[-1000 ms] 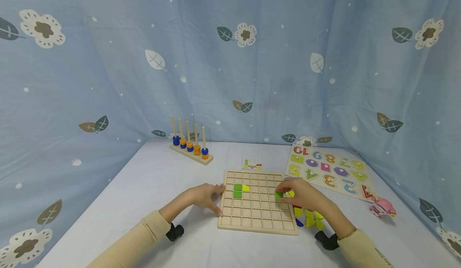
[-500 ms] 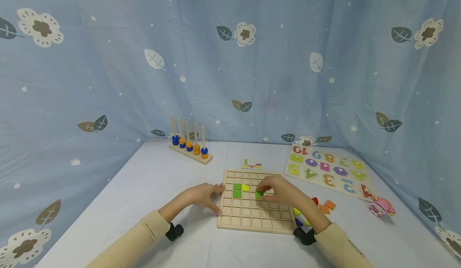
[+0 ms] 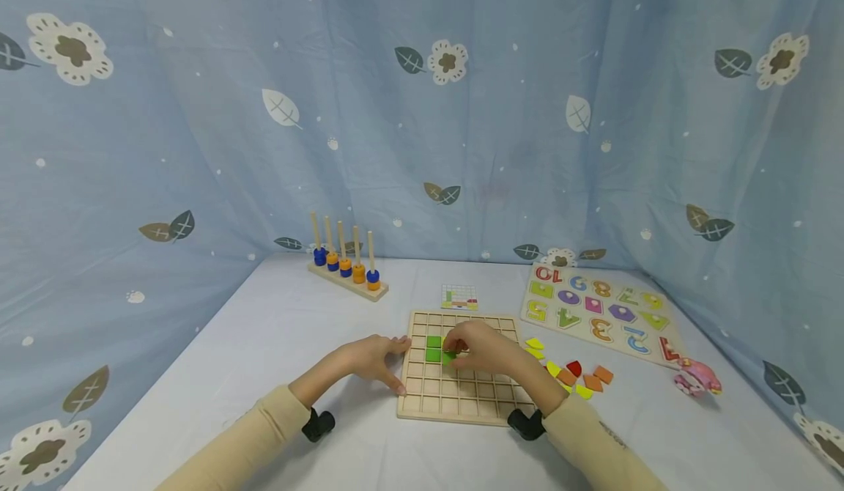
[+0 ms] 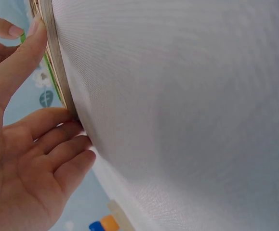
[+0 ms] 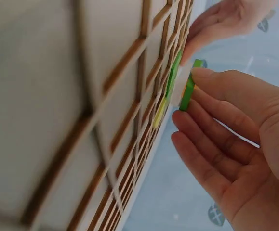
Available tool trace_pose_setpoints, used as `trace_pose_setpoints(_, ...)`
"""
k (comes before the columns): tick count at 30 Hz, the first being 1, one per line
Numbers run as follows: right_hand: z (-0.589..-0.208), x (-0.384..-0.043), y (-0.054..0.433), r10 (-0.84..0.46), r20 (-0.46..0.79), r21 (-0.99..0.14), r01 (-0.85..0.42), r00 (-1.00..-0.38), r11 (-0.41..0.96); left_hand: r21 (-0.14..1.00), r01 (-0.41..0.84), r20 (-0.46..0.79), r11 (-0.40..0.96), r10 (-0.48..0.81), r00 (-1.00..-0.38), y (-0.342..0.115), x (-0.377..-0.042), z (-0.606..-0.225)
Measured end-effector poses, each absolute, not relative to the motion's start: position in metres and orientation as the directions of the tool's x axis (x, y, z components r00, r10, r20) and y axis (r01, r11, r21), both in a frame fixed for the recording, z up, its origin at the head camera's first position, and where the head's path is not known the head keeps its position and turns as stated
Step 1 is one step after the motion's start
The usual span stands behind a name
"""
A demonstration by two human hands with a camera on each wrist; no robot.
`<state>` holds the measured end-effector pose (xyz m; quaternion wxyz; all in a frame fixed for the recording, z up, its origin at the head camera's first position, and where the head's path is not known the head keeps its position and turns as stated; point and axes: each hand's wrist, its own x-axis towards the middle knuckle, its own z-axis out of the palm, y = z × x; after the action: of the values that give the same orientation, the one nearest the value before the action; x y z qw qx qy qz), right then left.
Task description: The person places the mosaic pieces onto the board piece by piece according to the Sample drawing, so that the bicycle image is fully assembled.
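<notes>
Counted were two hands [image 3: 484, 346], one grid [image 3: 430, 405], three green tiles [image 3: 432, 355], one card [image 3: 459, 297], one rack [image 3: 343, 281], five pegs [image 3: 357, 245], one puzzle [image 3: 618, 333], one toy [image 3: 699, 376].

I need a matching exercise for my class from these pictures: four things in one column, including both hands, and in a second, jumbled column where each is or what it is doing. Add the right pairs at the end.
Column one
1. Left hand
2. Right hand
3. Peg stand
4. Small pattern card

Column two
A. Bears blue and orange beads
B. Lies just beyond the far edge of the grid board
C. Touches the side edge of the grid board
D. Pinches a green tile

Right pairs: 1-C, 2-D, 3-A, 4-B
</notes>
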<state>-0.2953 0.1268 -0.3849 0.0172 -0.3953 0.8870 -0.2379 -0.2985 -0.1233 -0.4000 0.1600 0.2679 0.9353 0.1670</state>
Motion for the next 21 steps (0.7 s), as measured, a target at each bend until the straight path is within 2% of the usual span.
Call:
trace_pose_setpoints(7,-0.384,-0.294,0.108,-0.709,0.122,-0.458,-0.673,-0.695,0.581,0.403,0.446,-0.21,0.799,0.555,-0.805,-0.124,-0.298,-0.399)
trace_pose_setpoints(13,-0.386,-0.294,0.097,-0.722,0.1,-0.426,-0.685,-0.685,0.591,0.4,0.454,-0.204,0.796,0.56,-0.803,-0.125,-0.298,-0.398)
trace_pose_setpoints(21,-0.387,-0.29,0.091,-0.689,0.061,-0.397,-0.651,-0.722,0.647,0.406,0.442,-0.206,0.8,0.551,-0.809,-0.124,-0.298,-0.399)
